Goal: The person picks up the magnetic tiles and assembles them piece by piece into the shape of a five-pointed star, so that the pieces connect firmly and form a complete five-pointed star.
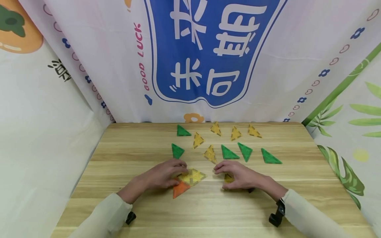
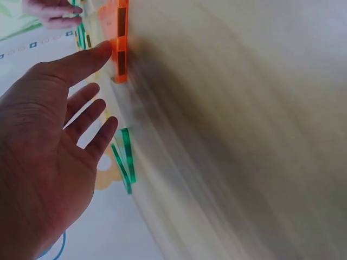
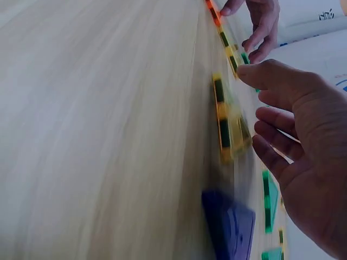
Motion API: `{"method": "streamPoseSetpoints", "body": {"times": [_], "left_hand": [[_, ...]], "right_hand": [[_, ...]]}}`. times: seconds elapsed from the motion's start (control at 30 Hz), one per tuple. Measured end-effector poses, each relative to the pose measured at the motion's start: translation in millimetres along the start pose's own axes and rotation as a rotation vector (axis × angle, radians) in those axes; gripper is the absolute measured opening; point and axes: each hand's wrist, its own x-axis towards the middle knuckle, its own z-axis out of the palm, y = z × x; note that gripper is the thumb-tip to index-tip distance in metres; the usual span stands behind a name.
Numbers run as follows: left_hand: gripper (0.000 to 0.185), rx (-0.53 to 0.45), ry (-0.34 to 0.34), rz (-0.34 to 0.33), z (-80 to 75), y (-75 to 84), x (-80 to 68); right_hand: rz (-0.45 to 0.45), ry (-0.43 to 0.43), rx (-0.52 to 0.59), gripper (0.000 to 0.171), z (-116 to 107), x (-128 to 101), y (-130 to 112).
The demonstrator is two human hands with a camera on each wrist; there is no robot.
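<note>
Translucent triangular magnetic tiles lie on the wooden table. My left hand (image 1: 162,174) is at the left end of the joined yellow tiles (image 1: 194,176) and an orange tile (image 1: 180,189). In the left wrist view the thumb of the left hand (image 2: 49,141) touches or nearly touches the orange tile (image 2: 121,43); the other fingers are loosely extended. My right hand (image 1: 241,176) is over a single yellow tile (image 1: 228,178). Seen from the right wrist, the right hand (image 3: 303,130) has relaxed fingers beside that yellow tile (image 3: 232,127), gripping nothing. A dark blue tile (image 3: 230,225) lies near the right wrist.
Farther back lie several green tiles (image 1: 229,152) and several yellow tiles (image 1: 236,133), spread toward the back edge of the table (image 1: 134,142). A green tile (image 1: 177,151) is just beyond the left hand. A printed cloth (image 1: 119,66) hangs behind the table.
</note>
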Motion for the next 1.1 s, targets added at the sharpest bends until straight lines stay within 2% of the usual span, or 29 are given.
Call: {"method": "streamPoseSetpoints", "body": {"times": [0.2,0.33,0.47,0.7,0.93,1.1], "left_hand": [[0.055,-0.022,-0.101,0.040,-5.5,0.2,8.0],[0.054,-0.046,-0.168,0.036,-6.8,0.9,9.9],[0.055,-0.051,-0.204,0.015,-7.1,2.3,10.2],[0.057,-0.032,-0.215,-0.013,-6.9,5.3,8.8],[0.055,-0.020,-0.152,-0.008,-5.5,5.5,3.3],[0.057,0.003,-0.133,-0.013,-4.1,4.7,-0.9]], "right_hand": [[0.010,-0.042,0.025,0.053,-5.8,-17.6,4.4],[-0.001,-0.058,0.021,0.053,-7.5,-23.0,6.2],[-0.012,-0.075,0.006,0.052,-8.4,-26.7,8.3],[-0.025,-0.138,-0.027,0.055,-13.9,-28.9,10.3],[-0.014,-0.213,-0.030,0.058,-22.4,-27.0,10.3],[-0.014,-0.223,-0.049,0.055,-24.4,-27.1,10.3]]}}
